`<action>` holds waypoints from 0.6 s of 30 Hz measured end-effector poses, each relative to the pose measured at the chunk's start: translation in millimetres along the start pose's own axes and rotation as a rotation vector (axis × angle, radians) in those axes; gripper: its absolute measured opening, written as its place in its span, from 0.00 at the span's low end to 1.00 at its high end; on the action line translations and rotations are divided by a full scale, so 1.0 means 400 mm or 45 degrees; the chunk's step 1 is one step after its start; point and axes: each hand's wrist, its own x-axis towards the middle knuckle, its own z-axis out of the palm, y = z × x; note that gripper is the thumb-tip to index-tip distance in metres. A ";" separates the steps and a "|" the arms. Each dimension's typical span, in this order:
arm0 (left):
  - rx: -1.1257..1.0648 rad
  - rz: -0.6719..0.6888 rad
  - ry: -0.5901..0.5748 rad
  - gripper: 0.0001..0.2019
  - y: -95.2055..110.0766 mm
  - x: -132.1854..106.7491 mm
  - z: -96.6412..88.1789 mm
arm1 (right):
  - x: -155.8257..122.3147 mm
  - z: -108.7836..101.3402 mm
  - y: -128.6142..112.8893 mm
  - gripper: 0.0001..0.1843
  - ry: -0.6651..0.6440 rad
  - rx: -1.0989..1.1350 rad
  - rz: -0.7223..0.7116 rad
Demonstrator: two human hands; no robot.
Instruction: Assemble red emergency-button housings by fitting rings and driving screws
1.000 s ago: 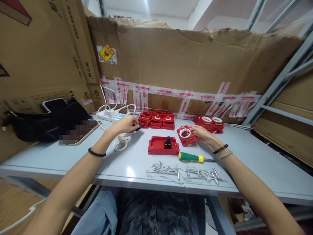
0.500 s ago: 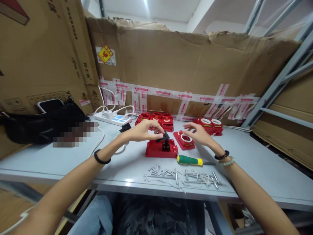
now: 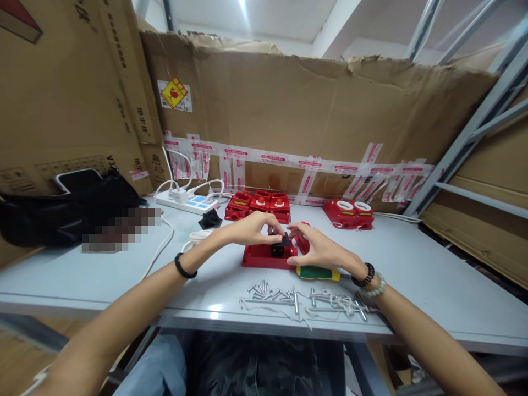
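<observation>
A flat red housing [image 3: 259, 256] lies on the pale table [image 3: 433, 275] in front of me, with a small black part [image 3: 280, 246] standing in it. My left hand [image 3: 251, 228] and my right hand [image 3: 317, 248] meet over it, fingertips pinched on that black part from both sides. A second red piece [image 3: 302, 242] with a white ring is mostly hidden behind my right hand. Under my right palm lies a screwdriver [image 3: 317, 273] with a green and yellow handle.
Several loose screws [image 3: 297, 294] lie near the front edge. Red housings stand in a row [image 3: 259, 202] at the back, two more [image 3: 350, 213] to the right. A power strip [image 3: 187, 202], a small black piece [image 3: 209, 219], white rings [image 3: 198, 236] and a black bag [image 3: 66, 209] sit left. Cardboard walls surround the table.
My left hand came from the far left with a black piece to the red housing. My right hand left the ringed red piece and joined it over the housing.
</observation>
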 end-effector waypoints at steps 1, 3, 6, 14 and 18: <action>-0.001 0.001 -0.001 0.10 -0.001 0.000 0.001 | 0.000 0.000 -0.002 0.41 0.001 -0.009 -0.005; -0.004 0.000 -0.010 0.11 -0.002 -0.001 0.003 | -0.001 0.001 -0.007 0.42 -0.007 -0.019 -0.011; -0.004 -0.009 -0.027 0.12 -0.005 -0.001 0.005 | -0.001 0.001 -0.017 0.42 -0.013 -0.046 -0.009; 0.007 -0.028 -0.038 0.10 0.008 -0.002 0.006 | -0.006 -0.006 -0.025 0.43 0.003 -0.143 -0.031; 0.051 -0.007 -0.028 0.09 0.019 -0.006 0.008 | -0.006 -0.023 -0.015 0.37 0.120 -0.061 -0.044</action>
